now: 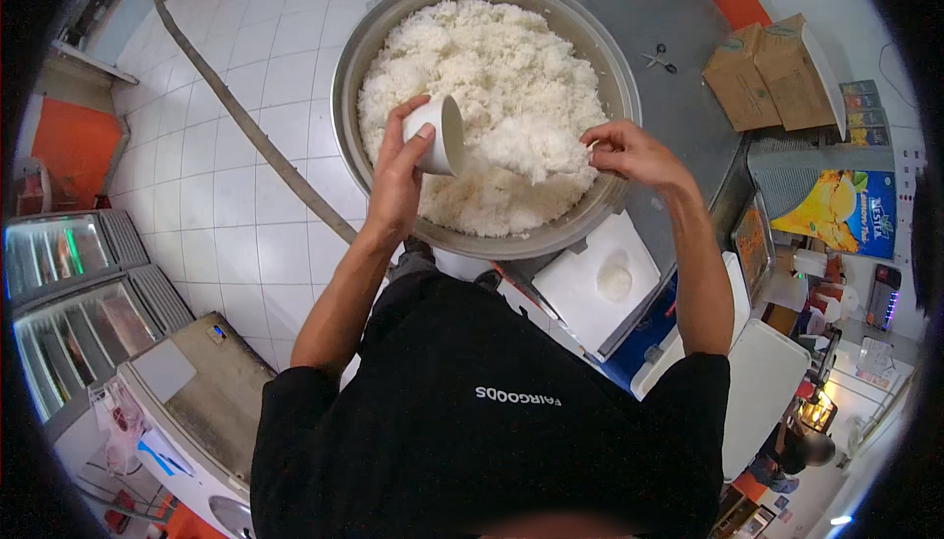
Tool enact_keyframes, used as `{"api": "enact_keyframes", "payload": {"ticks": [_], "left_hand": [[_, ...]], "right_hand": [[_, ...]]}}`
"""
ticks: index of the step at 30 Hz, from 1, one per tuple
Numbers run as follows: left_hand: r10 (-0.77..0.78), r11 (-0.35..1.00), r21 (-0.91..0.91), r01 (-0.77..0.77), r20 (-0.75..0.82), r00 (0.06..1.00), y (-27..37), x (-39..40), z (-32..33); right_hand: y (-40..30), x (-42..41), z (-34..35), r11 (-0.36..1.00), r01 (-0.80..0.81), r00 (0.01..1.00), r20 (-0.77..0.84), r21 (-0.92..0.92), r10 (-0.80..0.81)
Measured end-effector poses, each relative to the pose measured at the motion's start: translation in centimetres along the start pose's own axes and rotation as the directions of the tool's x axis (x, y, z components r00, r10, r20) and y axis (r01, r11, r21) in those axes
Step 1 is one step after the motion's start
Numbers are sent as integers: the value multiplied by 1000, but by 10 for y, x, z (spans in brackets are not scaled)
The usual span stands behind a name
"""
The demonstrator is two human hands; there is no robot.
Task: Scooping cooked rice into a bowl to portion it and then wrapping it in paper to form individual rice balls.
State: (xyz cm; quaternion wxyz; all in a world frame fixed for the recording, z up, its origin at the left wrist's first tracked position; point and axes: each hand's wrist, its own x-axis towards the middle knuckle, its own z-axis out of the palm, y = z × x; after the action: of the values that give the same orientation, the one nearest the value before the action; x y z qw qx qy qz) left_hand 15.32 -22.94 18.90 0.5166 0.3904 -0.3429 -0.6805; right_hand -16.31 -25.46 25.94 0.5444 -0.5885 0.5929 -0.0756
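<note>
A wide round metal basin (pixel 344 89) in front of me is heaped with cooked white rice (pixel 479 59). My left hand (pixel 402 163) grips a white cup or small bowl (pixel 445 135) over the basin's left part, its mouth tilted towards the right. At the basin's right side my right hand (pixel 623 152) has its fingers bent together around the end of a rice scoop or paddle, largely hidden under a mound of rice (pixel 542 148). On a stack of white paper (pixel 568 284) beside the basin sits a small mound of rice (pixel 614 282).
Scissors (pixel 660 58) lie on the grey table (pixel 627 8), with cardboard boxes (pixel 774 74) at its right. A tray of orange food (pixel 754 244) and white lids (pixel 763 391) are at the right. A chest freezer (pixel 214 391) stands lower left; another person (pixel 782 458) is far right.
</note>
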Motion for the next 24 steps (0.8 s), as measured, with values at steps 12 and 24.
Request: {"api": "enact_keyframes", "payload": {"ticks": [12,24], "left_hand": [[-250,638,-695,332,220,943,-12,24,56],[-64,785,-617,58,12,998,-12,11,75]], "right_hand": [[-79,-26,98,443,-118,671,-400,-889,-625],[-49,-31,122,703,-135,475,-668,-699,-573]]}}
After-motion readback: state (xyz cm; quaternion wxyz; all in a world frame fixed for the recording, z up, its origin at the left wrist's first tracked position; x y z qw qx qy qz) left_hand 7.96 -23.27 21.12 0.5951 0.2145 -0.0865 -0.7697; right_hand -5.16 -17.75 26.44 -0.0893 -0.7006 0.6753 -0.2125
